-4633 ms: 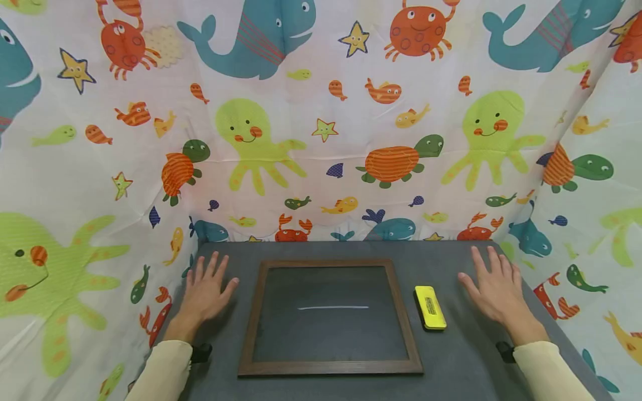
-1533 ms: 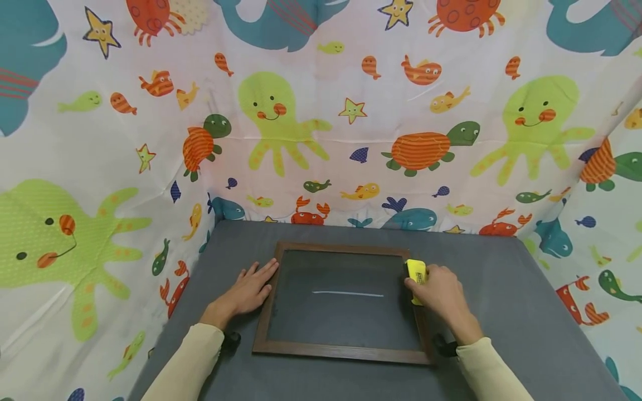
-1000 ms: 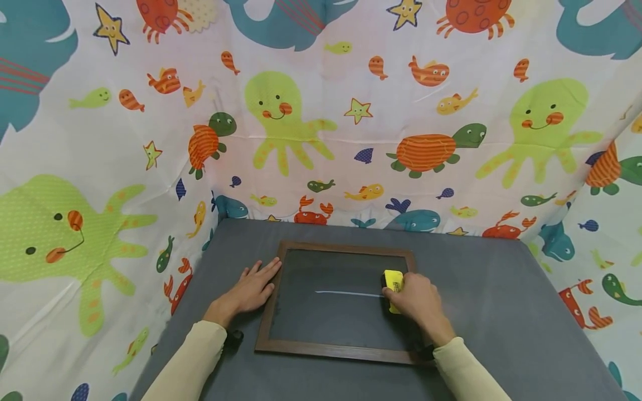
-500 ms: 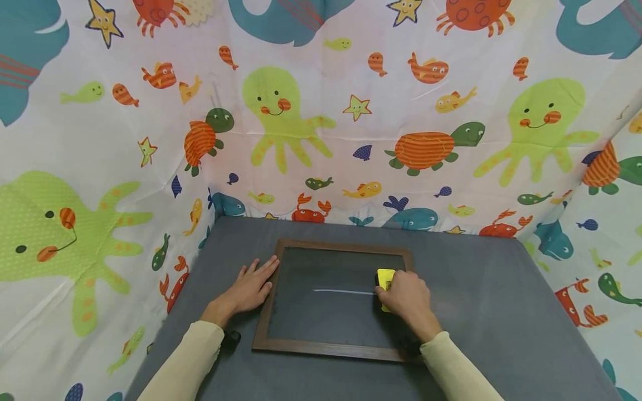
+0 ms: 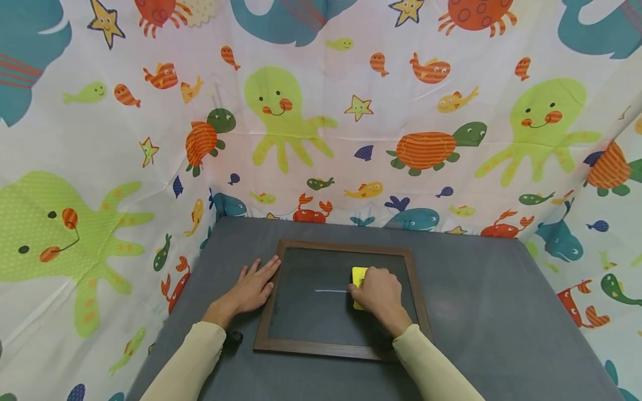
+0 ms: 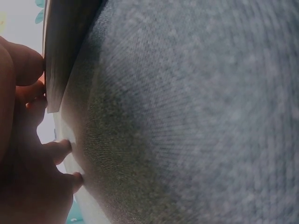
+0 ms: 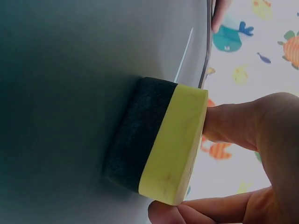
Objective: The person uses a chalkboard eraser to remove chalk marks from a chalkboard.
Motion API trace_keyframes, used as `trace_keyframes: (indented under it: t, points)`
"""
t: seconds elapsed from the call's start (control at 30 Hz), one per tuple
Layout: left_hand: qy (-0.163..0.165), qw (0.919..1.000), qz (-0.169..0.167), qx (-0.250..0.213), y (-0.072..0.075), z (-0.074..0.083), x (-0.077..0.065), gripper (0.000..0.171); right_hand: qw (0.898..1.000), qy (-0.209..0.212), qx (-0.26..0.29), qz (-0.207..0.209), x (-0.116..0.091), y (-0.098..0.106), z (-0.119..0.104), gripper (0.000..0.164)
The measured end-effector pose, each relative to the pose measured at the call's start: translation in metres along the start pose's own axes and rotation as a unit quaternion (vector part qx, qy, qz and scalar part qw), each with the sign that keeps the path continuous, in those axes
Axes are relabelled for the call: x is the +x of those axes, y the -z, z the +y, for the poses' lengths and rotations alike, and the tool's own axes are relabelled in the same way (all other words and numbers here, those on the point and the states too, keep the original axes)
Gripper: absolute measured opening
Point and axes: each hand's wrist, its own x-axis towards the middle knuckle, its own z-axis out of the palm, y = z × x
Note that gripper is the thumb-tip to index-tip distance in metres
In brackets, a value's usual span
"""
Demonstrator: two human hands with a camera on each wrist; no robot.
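Note:
A wood-framed chalkboard (image 5: 321,323) lies on the grey table, bearing a short white line (image 5: 331,291). My right hand (image 5: 378,292) grips a yellow eraser (image 5: 358,277) between thumb and fingers. In the right wrist view the black felt side of the eraser (image 7: 166,140) faces down onto the board, and the white line (image 7: 184,53) runs out from its edge. My left hand (image 5: 248,289) lies with straight fingers on the table, its fingertips at the left side of the frame. In the left wrist view the fingers (image 6: 28,60) touch the frame edge (image 6: 55,88).
A white curtain (image 5: 311,33) printed with sea animals stands behind and on both sides. The grey table (image 5: 491,312) extends to the right of the board and in front of it. A dark wrist strap piece (image 5: 233,338) shows beneath the left sleeve.
My right hand took the eraser from the table right of the board and moved it left along the line, which is now shorter. My left hand came to the frame and stays there.

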Motion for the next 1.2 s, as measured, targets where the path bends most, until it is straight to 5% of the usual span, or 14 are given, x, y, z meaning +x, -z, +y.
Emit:
trace_keyframes:
  t: [0.8,1.2]
  points:
    - [0.004,1.0000,0.005,0.007,-0.001,0.001,0.003,0.064,0.998,0.051,0.010,-0.023,0.012,-0.026,-0.106,0.050]
    - [0.011,0.9998,0.004,0.014,-0.001,0.001,0.003,0.065,0.998,0.065,-0.002,-0.026,0.009,-0.031,-0.120,0.052]
